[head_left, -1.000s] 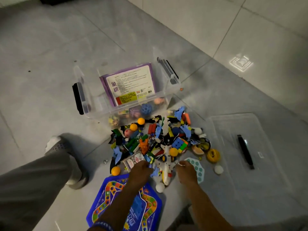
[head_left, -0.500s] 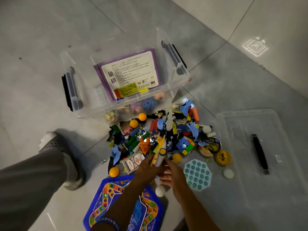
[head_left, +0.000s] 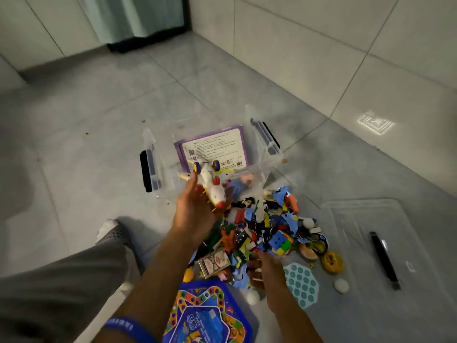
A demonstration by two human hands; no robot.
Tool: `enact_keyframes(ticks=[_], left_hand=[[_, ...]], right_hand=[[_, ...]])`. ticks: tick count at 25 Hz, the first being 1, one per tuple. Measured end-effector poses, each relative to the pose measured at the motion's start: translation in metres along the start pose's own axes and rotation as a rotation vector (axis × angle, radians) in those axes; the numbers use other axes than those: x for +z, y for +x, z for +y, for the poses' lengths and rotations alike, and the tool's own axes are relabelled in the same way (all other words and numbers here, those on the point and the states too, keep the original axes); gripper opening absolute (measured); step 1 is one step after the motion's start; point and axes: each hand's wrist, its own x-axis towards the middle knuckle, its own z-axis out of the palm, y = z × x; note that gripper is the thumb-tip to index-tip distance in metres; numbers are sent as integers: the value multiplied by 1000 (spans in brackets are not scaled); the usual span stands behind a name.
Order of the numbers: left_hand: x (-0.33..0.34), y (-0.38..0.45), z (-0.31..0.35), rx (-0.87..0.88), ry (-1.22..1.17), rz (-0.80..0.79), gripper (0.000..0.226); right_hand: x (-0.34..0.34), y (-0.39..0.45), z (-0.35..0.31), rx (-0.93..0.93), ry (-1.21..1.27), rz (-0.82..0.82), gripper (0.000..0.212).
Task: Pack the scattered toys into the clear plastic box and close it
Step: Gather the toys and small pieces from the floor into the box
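the grey tiled floor [head_left: 99, 120] fills the view. on it, past the middle toward twelve o'clock, sits the clear plastic box [head_left: 268, 169], open, black latches folded out at its nine and three o'clock ends, a purple game box [head_left: 212, 149] leaning inside. its lid [head_left: 346, 219] lies flat at about four o'clock from the box, well apart from it, a black handle [head_left: 384, 261] along its top. between box and camera spreads the toy pile [head_left: 269, 229]: bricks, torn blue pieces, a colour cube [head_left: 282, 242], a card pack [head_left: 214, 262], a teal bubble pad [head_left: 300, 284]. at six o'clock a blue board game [head_left: 210, 318] lies flat.

the left hand [head_left: 195, 206] is lifted above the pile's eleven o'clock edge, palm up, fingers curled under a white toy plane [head_left: 210, 186]. the plane's long axis runs from the red nose, down at the palm, up to the tail wheels at twelve o'clock, which already overlap the box's near wall. so the box lies straight ahead at twelve o'clock, just beside the hand; i judge a short push forward and a release would drop the plane in.

the right hand [head_left: 265, 271] is lower, at the pile's six o'clock edge, fingers loosely bent over blue scraps; whether it pinches anything i cannot tell. it is the farther hand from the box.
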Motion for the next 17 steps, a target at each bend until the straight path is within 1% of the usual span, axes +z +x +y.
enact_keyframes(ticks=[1,2,4,5,6,8,9,11,12,13,15,16,17], left_hand=[[2,-4,11,2,-20,-10,58],[-1,-7,14,6,16,62,50],[-14,-9,1,29,203,297,25],[-21,-13,-13,16,306,361,17],[-32,-18,-31,-32,393,372,14],[-54,-25,-67,-157,552,366,13],[-67,-27,-85,-179,656,396,17],[-85,-28,-107,-130,942,424,32],[-89,-27,-112,-103,1029,409,36],[-93,-24,-115,-94,1073,388,38],[-103,-14,-118,-110,1103,375,39],[-109,-6,-118,-105,1136,379,39],[-113,1,-118,-86,1212,369,38]], right_hand=[[2,-5,-1,-33,-48,-16,29],[2,-8,0,-70,-99,-35,27],[-2,-12,2,-171,-280,-41,26],[-5,-12,6,-224,-395,-41,27],[-8,-12,10,-266,-505,-43,28],[-12,-12,17,-269,-660,-22,27],[-14,-14,18,-257,-693,-2,25],[-14,-13,16,-245,-726,42,20],[-13,-9,15,-258,-715,80,20],[-12,-3,13,-285,-689,124,26],[-11,13,8,-337,-677,243,61],[-11,23,1,-351,-723,290,76],[-11,37,-8,-360,-785,317,86]])
